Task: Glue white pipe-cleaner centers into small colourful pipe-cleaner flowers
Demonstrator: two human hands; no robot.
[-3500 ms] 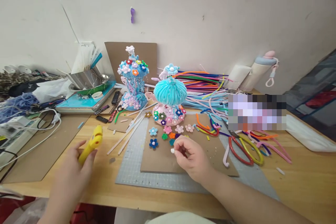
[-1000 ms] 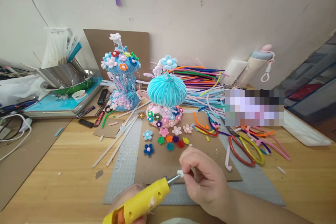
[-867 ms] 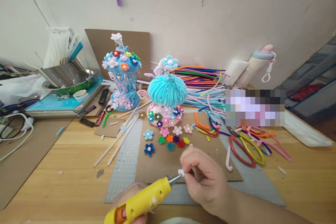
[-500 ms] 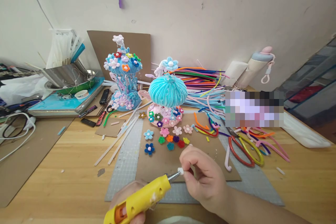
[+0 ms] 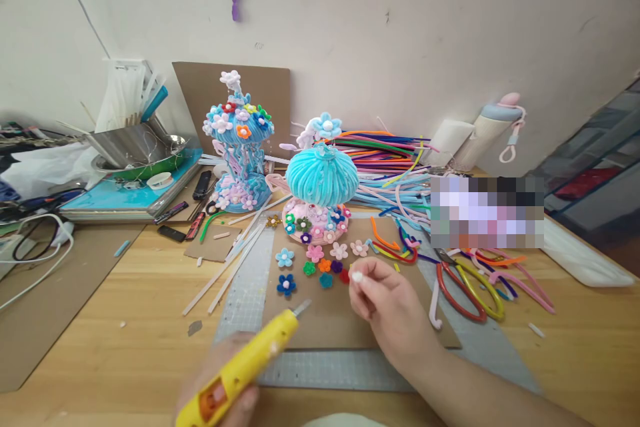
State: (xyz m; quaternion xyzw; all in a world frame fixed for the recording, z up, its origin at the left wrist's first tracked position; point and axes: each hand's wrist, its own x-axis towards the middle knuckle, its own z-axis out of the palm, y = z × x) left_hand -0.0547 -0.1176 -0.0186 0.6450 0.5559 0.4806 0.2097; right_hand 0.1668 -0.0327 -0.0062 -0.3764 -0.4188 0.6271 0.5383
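Note:
My left hand (image 5: pixel 213 359) is wrapped round a yellow hot glue gun (image 5: pixel 256 352), its metal nozzle angled up to the right. Between thumb and fingertips, my right hand (image 5: pixel 397 320) pinches a small white bead-like piece (image 5: pixel 357 277). The nozzle and that piece are apart. Just beyond my right hand lie small fuzzy pipe-cleaner flowers, among them a dark blue flower (image 5: pixel 287 285), a light blue flower (image 5: pixel 285 257) and a pink flower (image 5: pixel 315 253). Behind them stands a turquoise domed pipe-cleaner ornament (image 5: pixel 323 177) on a flower-covered pink base.
Cardboard (image 5: pixel 320 333) lies on a grey cutting mat (image 5: pixel 240 320). At the right are scissors (image 5: pixel 480 290) and loose pipe cleaners. A second flowered ornament (image 5: pixel 240 140), a steel pot (image 5: pixel 125 143) and a blue book (image 5: pixel 125 200) stand at the back left.
The glue gun has drawn back down and left, away from the white piece. My right hand has lifted the piece slightly up and right, towards the flowers.

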